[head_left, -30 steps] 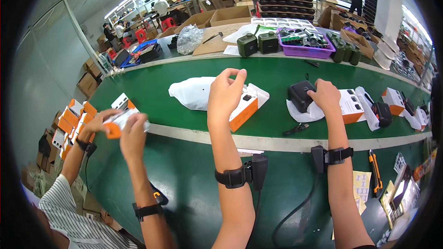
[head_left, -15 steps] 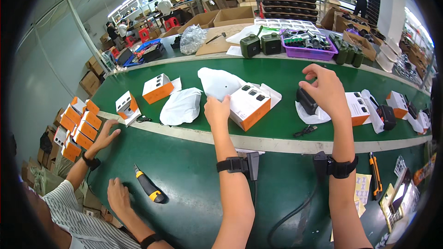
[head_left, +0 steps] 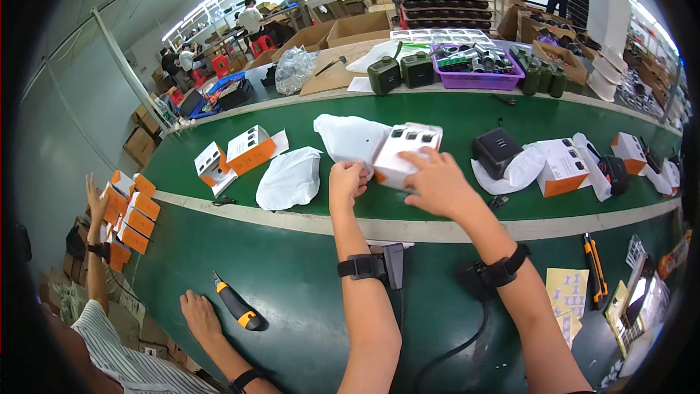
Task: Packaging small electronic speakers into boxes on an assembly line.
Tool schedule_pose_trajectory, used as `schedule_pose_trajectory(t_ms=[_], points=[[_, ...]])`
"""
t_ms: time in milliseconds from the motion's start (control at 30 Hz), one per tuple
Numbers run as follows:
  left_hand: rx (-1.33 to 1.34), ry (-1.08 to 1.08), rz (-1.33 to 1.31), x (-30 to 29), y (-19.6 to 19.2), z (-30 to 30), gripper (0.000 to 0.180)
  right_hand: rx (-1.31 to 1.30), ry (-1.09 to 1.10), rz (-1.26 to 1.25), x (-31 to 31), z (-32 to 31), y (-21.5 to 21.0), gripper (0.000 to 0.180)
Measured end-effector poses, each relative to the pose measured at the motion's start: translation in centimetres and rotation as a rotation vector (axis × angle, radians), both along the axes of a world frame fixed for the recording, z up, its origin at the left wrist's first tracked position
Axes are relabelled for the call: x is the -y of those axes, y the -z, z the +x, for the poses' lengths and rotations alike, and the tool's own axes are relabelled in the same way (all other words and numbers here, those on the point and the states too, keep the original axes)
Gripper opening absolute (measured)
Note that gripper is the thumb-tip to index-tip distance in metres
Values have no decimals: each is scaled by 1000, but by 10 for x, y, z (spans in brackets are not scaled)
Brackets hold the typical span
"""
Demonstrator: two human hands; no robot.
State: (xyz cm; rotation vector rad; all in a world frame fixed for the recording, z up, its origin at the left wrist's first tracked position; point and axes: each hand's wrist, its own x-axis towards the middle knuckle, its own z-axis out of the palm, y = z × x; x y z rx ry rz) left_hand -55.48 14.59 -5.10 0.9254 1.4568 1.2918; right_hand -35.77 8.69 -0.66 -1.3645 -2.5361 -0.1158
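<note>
A white and orange box lies on the green belt, tilted up toward me, with a white plastic bag right behind it. My left hand is curled around the box's lower left corner. My right hand lies over its lower right side, fingers spread on the face. To the right, a black device sits on another white bag.
A flat white bag and two more boxes lie left on the belt. An open box is at right. A co-worker's hand rests by an orange utility knife; their other hand reaches stacked orange boxes. Another knife lies right.
My right hand left the black device and came onto the box beside my left hand. The box shifted right. The co-worker's hand set down by the knife; their other arm reached the stack.
</note>
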Motion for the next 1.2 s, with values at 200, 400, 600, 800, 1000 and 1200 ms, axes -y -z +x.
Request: schedule_pose_trajectory(t_ms=[200, 400, 600, 800, 1000, 1200], points=[[-855, 22, -75, -1, 3, 17, 36, 120, 324, -67, 0, 20, -21, 34], [-926, 49, 66, -7, 5, 11, 27, -77, 161, 9, 14, 12, -40, 39], [779, 406, 671, 21, -78, 32, 11, -436, 60, 241, 12, 18, -51, 35], [939, 431, 913, 39, -116, 26, 21, -441, 110, 115, 10, 17, -55, 33], [-327, 93, 638, 16, -60, 14, 39, -371, 146, 17, 12, 13, -49, 34], [-1024, 76, 221, 16, -40, 29, 65, -356, 111, 1, 9, 15, -44, 35]])
